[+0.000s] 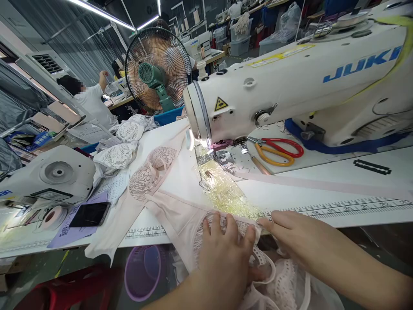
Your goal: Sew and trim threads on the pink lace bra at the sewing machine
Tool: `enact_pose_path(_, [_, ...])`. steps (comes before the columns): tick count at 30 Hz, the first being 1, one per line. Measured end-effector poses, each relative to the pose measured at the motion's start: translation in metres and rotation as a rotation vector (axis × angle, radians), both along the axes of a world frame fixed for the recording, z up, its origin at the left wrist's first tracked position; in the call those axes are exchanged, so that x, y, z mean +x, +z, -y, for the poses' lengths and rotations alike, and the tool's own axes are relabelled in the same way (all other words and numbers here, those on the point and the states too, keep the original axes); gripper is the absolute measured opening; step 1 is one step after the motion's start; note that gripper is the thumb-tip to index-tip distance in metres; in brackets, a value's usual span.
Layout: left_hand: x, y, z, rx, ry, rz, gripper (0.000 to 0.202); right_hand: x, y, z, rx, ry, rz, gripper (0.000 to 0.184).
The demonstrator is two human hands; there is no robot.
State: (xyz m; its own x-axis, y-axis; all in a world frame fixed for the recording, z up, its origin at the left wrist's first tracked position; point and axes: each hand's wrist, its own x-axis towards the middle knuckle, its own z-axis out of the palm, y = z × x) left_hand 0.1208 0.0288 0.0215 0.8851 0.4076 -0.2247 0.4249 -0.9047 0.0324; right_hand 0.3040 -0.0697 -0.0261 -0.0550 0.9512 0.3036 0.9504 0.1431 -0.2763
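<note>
1. Resting: left hand (pixel 222 249), fingers spread, on pink bra (pixel 176 211), lower centre of frame.
2. Right hand (pixel 290 232) at bra's edge, lower right of centre; pinch or mere touch, cannot tell.
3. Sewing machine (pixel 290 82), upper right; scissors (pixel 280 164), right of centre.

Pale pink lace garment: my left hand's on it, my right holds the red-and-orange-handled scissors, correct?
The head view shows the scissors below the white machine arm, not in your right hand; your left hand is on the garment.
</note>
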Motion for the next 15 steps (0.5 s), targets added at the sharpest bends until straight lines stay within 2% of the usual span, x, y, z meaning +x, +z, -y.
enact_pose_path(6, [0.000,0.002,0.001,0.001,-0.001,-0.011,0.084,0.006,-0.002,0.009,-0.036,-0.004,-0.012,0.026])
enact_pose_path(10, [0.001,0.002,0.000,0.004,-0.006,-0.014,0.084,0.002,0.004,0.001,0.040,-0.017,-0.005,0.029])
enact_pose_path(15, [0.000,0.000,0.000,0.013,0.001,0.009,0.080,-0.004,0.005,-0.010,0.021,-0.018,-0.009,0.036])
